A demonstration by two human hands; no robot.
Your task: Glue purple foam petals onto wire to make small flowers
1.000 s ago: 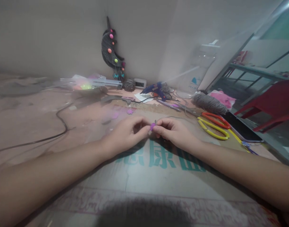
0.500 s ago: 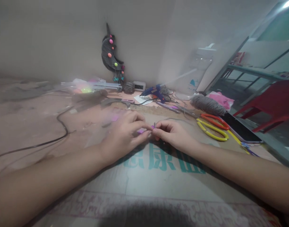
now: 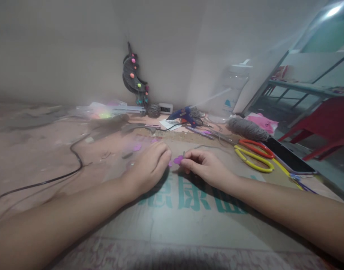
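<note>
My right hand (image 3: 207, 163) pinches a small purple petal-shaped piece (image 3: 178, 160) between thumb and forefinger, just above the cardboard. A short thin grey bit sticks up at the same fingertips. To the left, my left hand (image 3: 151, 163) is closed, its back toward me, fingers curled down and apart from the right hand. A sliver of purple (image 3: 170, 164) shows at its fingertips; whether they grip it is hidden. Beyond the left hand lie a loose purple piece (image 3: 137, 147) and a small grey piece (image 3: 127, 154). Both wrists rest over the cardboard sheet (image 3: 177, 228) with green lettering.
Scissors (image 3: 255, 159) with red and yellow handles lie at right beside a phone (image 3: 290, 155) and grey yarn (image 3: 247, 128). Behind are a blue glue gun (image 3: 184, 115) and a clear bottle (image 3: 234, 90). A crescent ornament (image 3: 132, 75) hangs on the wall; a black cord (image 3: 76, 161) runs left.
My hands have drawn apart; the left moved slightly left and its fingers curled in. The purple piece now shows at the right fingertips. The view has tilted up slightly.
</note>
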